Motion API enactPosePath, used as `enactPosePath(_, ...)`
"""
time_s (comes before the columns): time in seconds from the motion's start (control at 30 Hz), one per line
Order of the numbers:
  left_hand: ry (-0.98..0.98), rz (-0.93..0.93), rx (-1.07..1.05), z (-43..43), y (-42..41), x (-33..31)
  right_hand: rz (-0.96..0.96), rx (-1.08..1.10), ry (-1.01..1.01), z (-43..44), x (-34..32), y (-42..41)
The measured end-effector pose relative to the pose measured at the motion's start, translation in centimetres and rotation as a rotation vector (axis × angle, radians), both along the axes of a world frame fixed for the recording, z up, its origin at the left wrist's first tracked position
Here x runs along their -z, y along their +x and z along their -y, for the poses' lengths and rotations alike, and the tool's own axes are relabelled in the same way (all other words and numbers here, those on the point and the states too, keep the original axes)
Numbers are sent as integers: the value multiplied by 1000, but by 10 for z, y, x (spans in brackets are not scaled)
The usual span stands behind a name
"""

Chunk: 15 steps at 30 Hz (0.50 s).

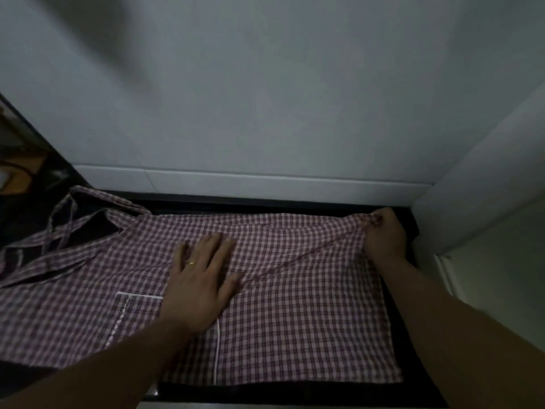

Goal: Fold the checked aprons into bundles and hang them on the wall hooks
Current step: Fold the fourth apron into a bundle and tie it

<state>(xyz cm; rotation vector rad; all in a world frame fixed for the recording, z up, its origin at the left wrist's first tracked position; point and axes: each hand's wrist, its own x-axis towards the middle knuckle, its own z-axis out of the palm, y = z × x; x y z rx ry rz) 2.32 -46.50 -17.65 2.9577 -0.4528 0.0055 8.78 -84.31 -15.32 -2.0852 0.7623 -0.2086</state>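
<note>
A pink-and-maroon checked apron [295,305] lies spread flat across a black counter [413,391] below a pale wall [265,98]. The left hand [200,278] presses flat on the apron's middle, fingers spread; the right hand [383,234] pinches its far right corner; a gold ring [191,263] sits on a left finger.

This looks like a room in a home, at a kitchen-style counter. A polished black stone slab [295,392] lies beneath my left hand [200,276] and right hand [383,234]. A white tile strip [265,184] runs just beyond them, under a plain white wall [265,84].
</note>
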Motion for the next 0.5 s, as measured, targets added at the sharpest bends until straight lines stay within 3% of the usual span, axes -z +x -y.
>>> enactPosePath(0.1,20,-13,53,12,5,-2,12,15,-134,-9,7,5)
enactPosePath(0.17,51,-103,64,21,8,2,66,53,-348,-21,0,-4)
enactPosePath(0.2,57,-150,37,24,9,5,137,3,-465,-34,-5,-15)
enactPosePath(0.27,50,-185,-10,28,14,9,244,-315,-570,-68,-9,-50)
enactPosePath(0.37,76,-196,-90,20,21,6,-50,-750,-677,-91,22,-103)
enactPosePath(0.5,86,-278,-168,-2,36,-4,-234,-688,-699,-71,41,-107)
